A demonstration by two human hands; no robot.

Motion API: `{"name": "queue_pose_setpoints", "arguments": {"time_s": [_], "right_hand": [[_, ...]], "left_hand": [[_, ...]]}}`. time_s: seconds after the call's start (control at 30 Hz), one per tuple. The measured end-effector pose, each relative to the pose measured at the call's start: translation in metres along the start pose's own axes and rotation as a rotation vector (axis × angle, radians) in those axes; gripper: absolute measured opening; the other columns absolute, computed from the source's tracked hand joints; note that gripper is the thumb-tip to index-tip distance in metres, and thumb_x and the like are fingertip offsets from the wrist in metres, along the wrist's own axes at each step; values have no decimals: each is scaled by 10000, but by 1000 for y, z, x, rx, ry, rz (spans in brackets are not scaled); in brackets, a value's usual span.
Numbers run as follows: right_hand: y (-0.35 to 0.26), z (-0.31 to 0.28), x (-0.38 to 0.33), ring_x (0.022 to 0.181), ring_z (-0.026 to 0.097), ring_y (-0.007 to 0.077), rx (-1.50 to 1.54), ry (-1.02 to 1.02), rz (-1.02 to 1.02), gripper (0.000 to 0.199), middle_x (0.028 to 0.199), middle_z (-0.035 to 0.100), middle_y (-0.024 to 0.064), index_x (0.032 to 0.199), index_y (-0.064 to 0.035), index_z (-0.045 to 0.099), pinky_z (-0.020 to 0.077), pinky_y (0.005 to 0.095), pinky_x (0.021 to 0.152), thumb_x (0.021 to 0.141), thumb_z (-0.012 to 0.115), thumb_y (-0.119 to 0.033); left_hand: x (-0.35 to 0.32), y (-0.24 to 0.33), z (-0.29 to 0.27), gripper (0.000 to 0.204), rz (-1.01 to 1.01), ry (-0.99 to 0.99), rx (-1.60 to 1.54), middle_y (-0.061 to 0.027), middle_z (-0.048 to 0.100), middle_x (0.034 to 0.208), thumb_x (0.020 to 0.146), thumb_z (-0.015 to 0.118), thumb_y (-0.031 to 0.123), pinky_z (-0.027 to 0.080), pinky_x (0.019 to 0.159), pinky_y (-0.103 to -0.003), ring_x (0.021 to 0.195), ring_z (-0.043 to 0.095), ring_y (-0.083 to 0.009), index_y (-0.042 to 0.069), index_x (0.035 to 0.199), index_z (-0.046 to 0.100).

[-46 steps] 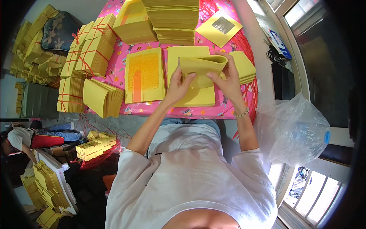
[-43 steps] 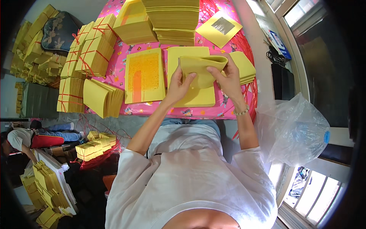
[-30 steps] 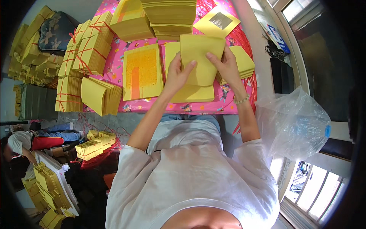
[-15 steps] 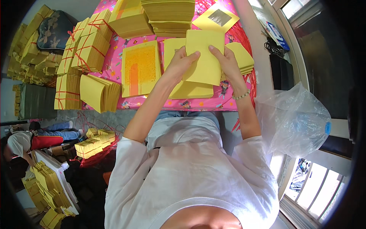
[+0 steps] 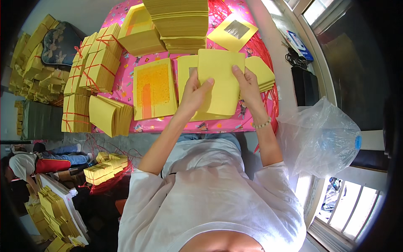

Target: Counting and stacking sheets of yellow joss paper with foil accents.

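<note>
Yellow paper — one folded piece (image 5: 221, 90) — is held over flat yellow paper (image 5: 184, 69) on the pink tablecloth (image 5: 126, 80). Left hand (image 5: 194, 93): gripping the left edge, thumb on the face. Right hand (image 5: 248, 86): gripping the right edge, thumb likewise. Step in hand, as judged: squaring the fold; the next move calls for even pressure on both edges. Count — one orange-stained pad (image 5: 153, 94), one diagonally set sheet with a grey window (image 5: 233, 42), one fanned stack (image 5: 110, 116), one clear plastic bag (image 5: 319, 143).
</note>
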State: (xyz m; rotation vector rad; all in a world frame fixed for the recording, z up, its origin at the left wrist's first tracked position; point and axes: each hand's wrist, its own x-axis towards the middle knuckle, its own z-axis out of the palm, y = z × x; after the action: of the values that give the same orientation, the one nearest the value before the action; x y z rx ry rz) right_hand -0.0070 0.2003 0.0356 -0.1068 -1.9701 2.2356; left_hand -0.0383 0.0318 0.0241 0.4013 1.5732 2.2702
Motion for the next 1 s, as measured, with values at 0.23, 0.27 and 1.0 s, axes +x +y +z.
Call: {"name": "queue_pose_setpoints", "arguments": {"time_s": [0.23,0.27,1.0], "right_hand": [[-13,-2,-4,775,564,29,99,78,-9,274,913,645,-6,1075,-7,613,464,201,688,979,515,-244],[-12,-3,-5,778,561,26,64,77,-37,269,913,643,-6,1074,-7,612,462,200,684,978,515,-239],[21,-17,-49,681,607,51,-76,-125,179,288,825,679,38,1026,42,652,484,202,576,933,593,-224]], "left_hand": [[-19,7,8,446,-70,-32,-50,-66,554,1243,917,525,41,403,956,-283,1139,513,-128,33,1345,400],[-20,7,10,448,-59,-30,-30,-65,553,1246,918,525,44,407,951,-284,1136,515,-127,35,1348,399],[-15,1,-3,401,-160,-37,51,-68,589,1219,931,545,96,448,908,-285,1074,572,-142,40,1316,450]]}}
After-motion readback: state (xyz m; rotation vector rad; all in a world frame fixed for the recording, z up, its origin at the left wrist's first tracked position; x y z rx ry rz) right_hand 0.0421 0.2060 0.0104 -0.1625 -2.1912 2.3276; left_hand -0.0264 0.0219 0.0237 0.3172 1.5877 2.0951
